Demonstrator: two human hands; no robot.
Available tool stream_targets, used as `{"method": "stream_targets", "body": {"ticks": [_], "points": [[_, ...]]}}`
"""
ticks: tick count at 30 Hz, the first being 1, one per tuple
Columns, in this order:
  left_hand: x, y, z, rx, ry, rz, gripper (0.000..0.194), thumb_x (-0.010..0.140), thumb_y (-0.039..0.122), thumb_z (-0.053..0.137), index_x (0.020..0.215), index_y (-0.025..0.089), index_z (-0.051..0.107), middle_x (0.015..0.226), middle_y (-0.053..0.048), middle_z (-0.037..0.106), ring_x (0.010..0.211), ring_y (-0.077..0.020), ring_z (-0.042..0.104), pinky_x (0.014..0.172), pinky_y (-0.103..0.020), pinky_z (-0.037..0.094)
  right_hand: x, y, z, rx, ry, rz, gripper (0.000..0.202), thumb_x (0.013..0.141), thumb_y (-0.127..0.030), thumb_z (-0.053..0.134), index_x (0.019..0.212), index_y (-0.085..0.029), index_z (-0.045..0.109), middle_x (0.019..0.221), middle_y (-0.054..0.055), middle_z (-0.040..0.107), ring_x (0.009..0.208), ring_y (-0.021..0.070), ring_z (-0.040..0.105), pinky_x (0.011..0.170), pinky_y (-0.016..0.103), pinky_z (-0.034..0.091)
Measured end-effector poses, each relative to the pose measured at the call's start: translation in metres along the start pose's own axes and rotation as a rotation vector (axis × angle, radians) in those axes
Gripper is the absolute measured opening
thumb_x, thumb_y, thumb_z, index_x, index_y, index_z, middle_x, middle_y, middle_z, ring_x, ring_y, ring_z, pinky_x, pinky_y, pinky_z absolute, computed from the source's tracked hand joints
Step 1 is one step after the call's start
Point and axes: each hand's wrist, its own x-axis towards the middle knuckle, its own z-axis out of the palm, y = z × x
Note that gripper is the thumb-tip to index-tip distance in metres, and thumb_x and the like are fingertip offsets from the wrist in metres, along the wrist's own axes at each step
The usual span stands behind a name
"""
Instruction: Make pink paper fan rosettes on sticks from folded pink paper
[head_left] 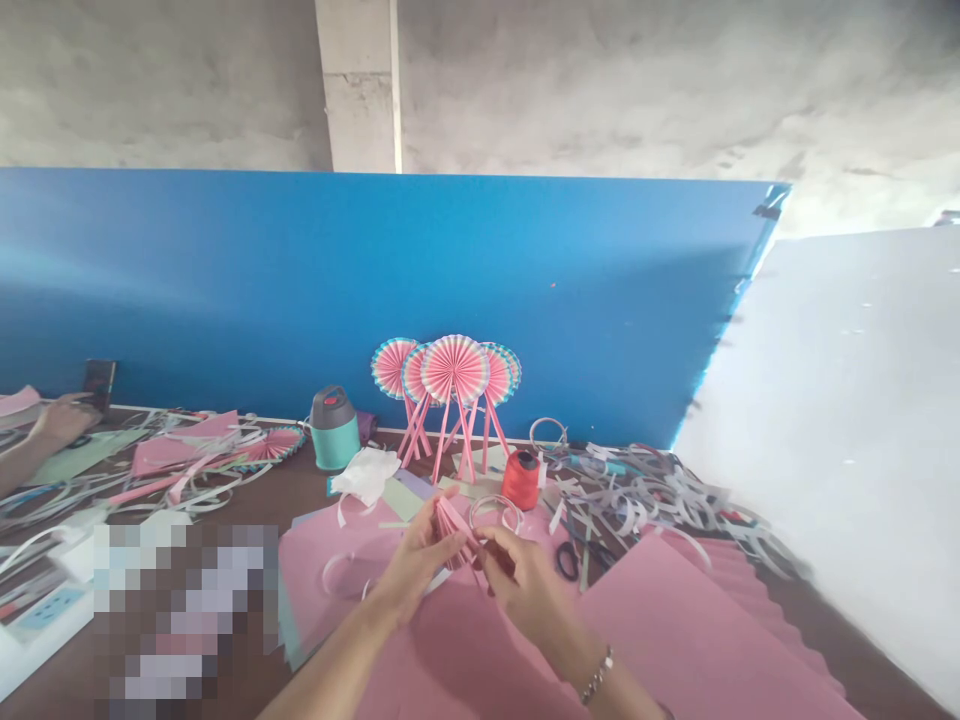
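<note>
Between my two hands is a pleated pink paper strip (454, 522), its folds gathered together. My left hand (421, 552) grips the folds from the left, thumb across the front. From the right, my right hand (517, 575) pinches the lower right edge with curled fingers; a bracelet is on that wrist. Pink paper sheets (442, 660) lie under both hands. A red thread spool (520, 480) stands just beyond my right hand, and black-handled scissors (568, 561) lie to its right. Behind stand several finished pink paper fans (454, 370) with blue-white rims on pink paper legs.
A teal and grey flask (334, 430) stands back left beside crumpled white tissue (367, 474). Curled paper strips (645, 495) pile up at right. At far left, another person's hand (64, 420) is by a phone (99, 383). A blue partition (225, 280) bounds the table's back.
</note>
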Motion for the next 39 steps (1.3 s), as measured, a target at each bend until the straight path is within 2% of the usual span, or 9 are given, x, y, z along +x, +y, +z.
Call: {"method": "stream_targets", "body": {"ticks": [4, 7, 12, 16, 19, 23, 28, 32, 39], "points": [[0.001, -0.001, 0.002, 0.012, 0.056, 0.081, 0.07, 0.072, 0.038, 0.067, 0.133, 0.026, 0.036, 0.078, 0.002, 0.058, 0.077, -0.0155, 0.057, 0.075, -0.028, 0.043, -0.003, -0.002, 0.006, -0.096, 0.045, -0.102, 0.02, 0.088, -0.027, 0.041, 0.094, -0.021, 0.058, 0.077, 0.004, 0.064, 0.064, 0.0166, 0.055, 0.057, 0.026, 0.038], [0.001, -0.001, 0.001, -0.004, 0.068, 0.131, 0.065, 0.075, 0.037, 0.065, 0.132, 0.027, 0.035, 0.075, 0.004, 0.054, 0.071, -0.0132, 0.056, 0.07, -0.026, 0.044, -0.004, -0.001, 0.011, 0.029, 0.027, -0.032, 0.023, 0.087, -0.032, 0.044, 0.104, -0.022, 0.055, 0.076, 0.003, 0.064, 0.063, 0.0159, 0.055, 0.057, 0.026, 0.04], [0.001, -0.002, -0.002, 0.025, -0.003, 0.122, 0.062, 0.074, 0.034, 0.067, 0.129, 0.024, 0.038, 0.07, 0.005, 0.053, 0.059, -0.0096, 0.052, 0.061, -0.025, 0.043, 0.002, 0.004, 0.013, 0.295, -0.001, 0.133, 0.021, 0.085, -0.037, 0.049, 0.081, -0.018, 0.056, 0.068, 0.002, 0.06, 0.06, 0.0146, 0.055, 0.057, 0.025, 0.043], [0.003, -0.007, -0.003, 0.073, 0.022, 0.167, 0.058, 0.069, 0.033, 0.071, 0.12, 0.022, 0.046, 0.073, 0.003, 0.057, 0.063, -0.011, 0.055, 0.063, -0.024, 0.043, 0.005, 0.01, 0.011, 0.263, 0.08, 0.093, 0.02, 0.081, -0.037, 0.054, 0.074, -0.018, 0.056, 0.066, 0.002, 0.059, 0.06, 0.0154, 0.054, 0.055, 0.026, 0.042], [0.004, -0.01, -0.003, 0.131, 0.065, 0.185, 0.039, 0.072, 0.039, 0.067, 0.105, 0.02, 0.054, 0.069, 0.002, 0.06, 0.064, -0.0123, 0.056, 0.065, -0.025, 0.042, 0.005, 0.013, 0.012, 0.224, 0.122, 0.074, 0.019, 0.08, -0.035, 0.054, 0.073, -0.018, 0.057, 0.068, 0.003, 0.061, 0.062, 0.0161, 0.055, 0.056, 0.026, 0.042], [-0.001, -0.006, -0.001, 0.217, 0.084, 0.239, 0.022, 0.081, 0.039, 0.056, 0.089, 0.019, 0.056, 0.064, 0.001, 0.062, 0.066, -0.014, 0.056, 0.067, -0.025, 0.041, 0.006, 0.014, 0.013, 0.191, 0.071, 0.132, 0.021, 0.08, -0.035, 0.051, 0.069, -0.017, 0.055, 0.063, 0.002, 0.058, 0.058, 0.0153, 0.053, 0.053, 0.026, 0.04], [-0.007, 0.004, 0.004, 0.211, 0.125, 0.203, 0.017, 0.082, 0.036, 0.052, 0.082, 0.02, 0.057, 0.078, 0.0, 0.062, 0.059, -0.0112, 0.052, 0.062, -0.024, 0.04, 0.006, 0.007, 0.008, 0.238, 0.05, 0.184, 0.022, 0.081, -0.035, 0.048, 0.067, -0.018, 0.051, 0.061, 0.001, 0.056, 0.054, 0.0136, 0.051, 0.052, 0.025, 0.038], [-0.008, 0.008, 0.004, 0.255, 0.1, 0.232, 0.015, 0.083, 0.035, 0.053, 0.082, 0.02, 0.057, 0.08, -0.001, 0.061, 0.068, -0.0134, 0.053, 0.067, -0.024, 0.04, 0.005, 0.0, 0.004, 0.205, 0.09, 0.135, 0.018, 0.08, -0.036, 0.05, 0.077, -0.019, 0.053, 0.063, 0.0, 0.056, 0.056, 0.0139, 0.049, 0.052, 0.025, 0.036], [-0.008, 0.006, 0.001, 0.303, -0.007, 0.302, 0.018, 0.087, 0.037, 0.047, 0.088, 0.02, 0.055, 0.085, -0.003, 0.062, 0.08, -0.0161, 0.053, 0.076, -0.027, 0.04, 0.01, 0.007, 0.002, 0.332, -0.061, 0.323, 0.028, 0.073, -0.039, 0.057, 0.056, -0.018, 0.051, 0.053, -0.002, 0.053, 0.047, 0.0105, 0.047, 0.052, 0.025, 0.037]]}}
